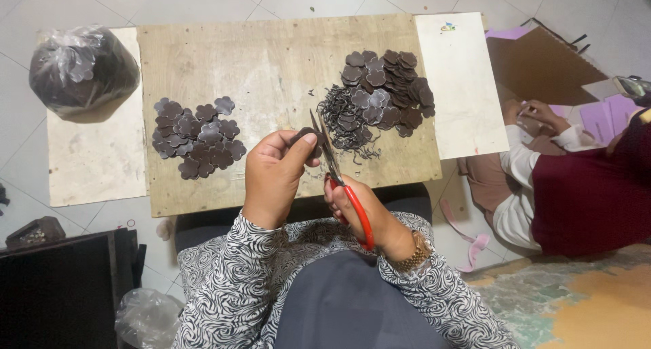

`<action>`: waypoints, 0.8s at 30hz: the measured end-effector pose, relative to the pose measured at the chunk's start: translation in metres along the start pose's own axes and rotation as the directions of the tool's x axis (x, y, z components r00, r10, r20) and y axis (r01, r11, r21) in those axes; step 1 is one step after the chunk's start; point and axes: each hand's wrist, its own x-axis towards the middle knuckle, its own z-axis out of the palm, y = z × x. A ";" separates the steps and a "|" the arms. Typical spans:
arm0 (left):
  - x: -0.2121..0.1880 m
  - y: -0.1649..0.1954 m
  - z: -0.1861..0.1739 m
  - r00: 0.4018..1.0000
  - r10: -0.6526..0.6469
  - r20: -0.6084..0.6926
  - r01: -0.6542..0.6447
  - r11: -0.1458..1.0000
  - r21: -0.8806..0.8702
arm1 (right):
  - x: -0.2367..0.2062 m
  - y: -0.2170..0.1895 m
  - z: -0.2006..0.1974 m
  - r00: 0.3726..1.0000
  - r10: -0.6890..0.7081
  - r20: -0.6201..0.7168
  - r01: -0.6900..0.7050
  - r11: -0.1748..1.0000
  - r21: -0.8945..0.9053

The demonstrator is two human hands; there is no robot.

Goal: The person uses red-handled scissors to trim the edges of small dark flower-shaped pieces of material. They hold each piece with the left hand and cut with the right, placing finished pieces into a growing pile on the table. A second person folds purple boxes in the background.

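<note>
A bare, scuffed plywood board carries two heaps of flat, dark, flower-shaped cutouts. Above its near edge, between the left heap and the right heap with its curled trimmings, the left hand pinches one cutout, thumb over fingers. The right hand grips red-handled scissors, fingers clamped on the handles, the blades angled up against the cutout.

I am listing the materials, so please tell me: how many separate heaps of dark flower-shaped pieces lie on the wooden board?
2. The left heap lies left of the left hand; the right heap lies beyond the scissors in the right hand. Pieces underneath are hidden.
</note>
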 end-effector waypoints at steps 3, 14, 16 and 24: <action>-0.001 0.000 0.001 1.000 0.014 0.012 -0.014 1.000 -0.014 | 0.001 0.003 0.003 1.000 0.004 -0.024 -0.003 0.999 0.040; 0.001 -0.002 -0.004 0.999 -0.019 0.035 0.020 1.000 -0.020 | -0.001 0.005 0.003 0.998 0.046 -0.038 -0.040 0.989 0.140; 0.002 -0.001 -0.004 0.998 0.004 0.058 -0.001 0.999 -0.045 | -0.002 0.005 0.002 0.999 0.042 -0.031 -0.037 0.991 0.128; 0.005 0.003 -0.015 0.998 0.019 0.063 -0.018 1.000 -0.015 | -0.002 0.007 -0.001 0.998 0.058 -0.035 -0.057 0.998 0.010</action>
